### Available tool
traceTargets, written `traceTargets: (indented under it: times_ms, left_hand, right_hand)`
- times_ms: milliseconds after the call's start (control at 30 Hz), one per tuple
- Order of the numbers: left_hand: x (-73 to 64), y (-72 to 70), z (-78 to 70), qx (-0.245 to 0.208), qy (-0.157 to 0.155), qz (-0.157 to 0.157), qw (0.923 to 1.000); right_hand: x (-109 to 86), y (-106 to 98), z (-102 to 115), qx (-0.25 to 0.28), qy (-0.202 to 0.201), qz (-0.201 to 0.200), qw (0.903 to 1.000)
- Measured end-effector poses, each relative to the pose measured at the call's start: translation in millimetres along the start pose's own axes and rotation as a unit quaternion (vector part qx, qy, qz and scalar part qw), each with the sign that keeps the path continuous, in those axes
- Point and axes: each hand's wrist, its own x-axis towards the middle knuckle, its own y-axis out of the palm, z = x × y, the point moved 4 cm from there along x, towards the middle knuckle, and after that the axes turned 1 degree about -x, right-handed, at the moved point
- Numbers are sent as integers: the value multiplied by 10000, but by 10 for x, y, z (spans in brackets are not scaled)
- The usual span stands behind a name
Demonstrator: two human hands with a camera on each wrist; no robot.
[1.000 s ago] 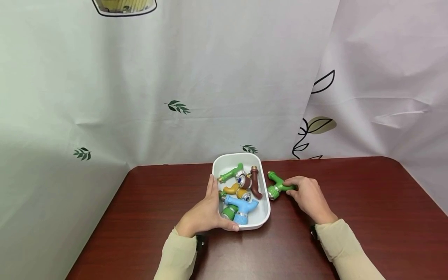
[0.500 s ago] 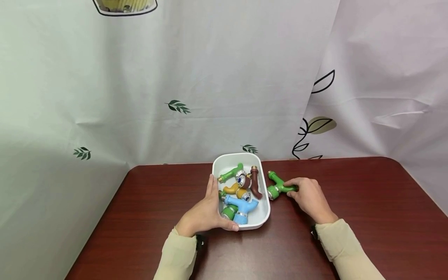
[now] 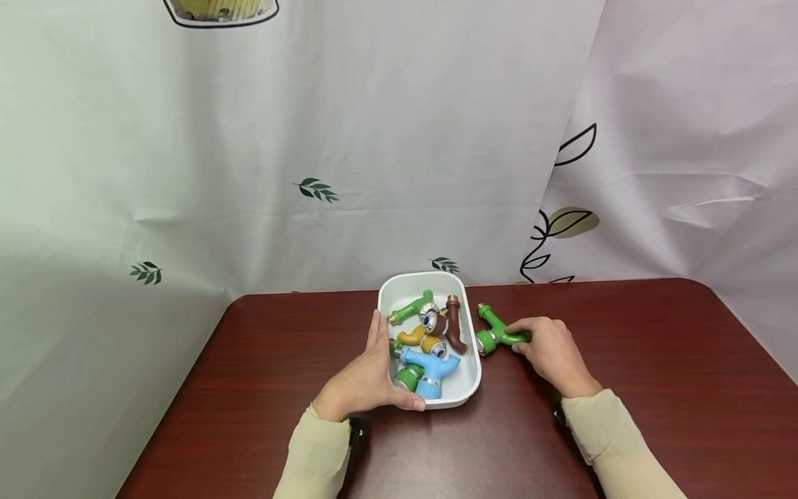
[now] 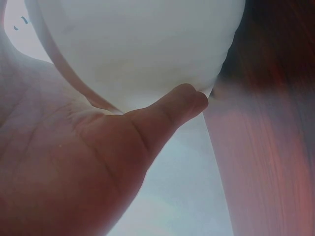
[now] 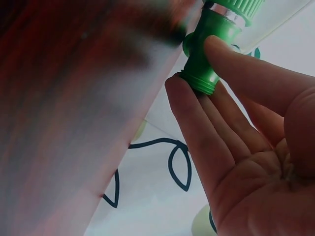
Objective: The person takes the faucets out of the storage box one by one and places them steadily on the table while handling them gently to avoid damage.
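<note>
My left hand [image 3: 364, 383] lies along the near left corner of a white plastic tray [image 3: 476, 371], fingers straight against its left side. The left wrist view shows the thumb [image 4: 162, 115] against the tray's outer wall. Just right of the tray, my right hand [image 3: 553, 353] pinches a green tap [image 3: 497, 327] by its spout end, between thumb and fingertips. Its ribbed knob points toward the tray. In the right wrist view the green tap [image 5: 209, 54] shows its threaded end at the fingertips.
Inside the tray lie a light blue tap [image 3: 430, 364], a brown tap [image 3: 454, 326], a yellow tap [image 3: 411, 337] and green taps, one [image 3: 410, 310] at the back. The reddish-brown table [image 3: 280, 374] ends at a white patterned curtain [image 3: 386, 138] behind.
The green tap has turned slightly in my right fingers, its knob rolling a little. Both hands and the tray stay in place.
</note>
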Motion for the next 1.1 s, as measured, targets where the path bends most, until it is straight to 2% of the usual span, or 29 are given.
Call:
traceTargets:
  times_ms: [700,1100]
  left_hand:
    - [4,0,1,-20,4,5,10000]
    - [0,-3,-10,-31,13,-2,10000]
  right_hand:
    - [-13,-24,24,-42,63,141,9999]
    - [-28,-96,141,11,-134,-253,9996]
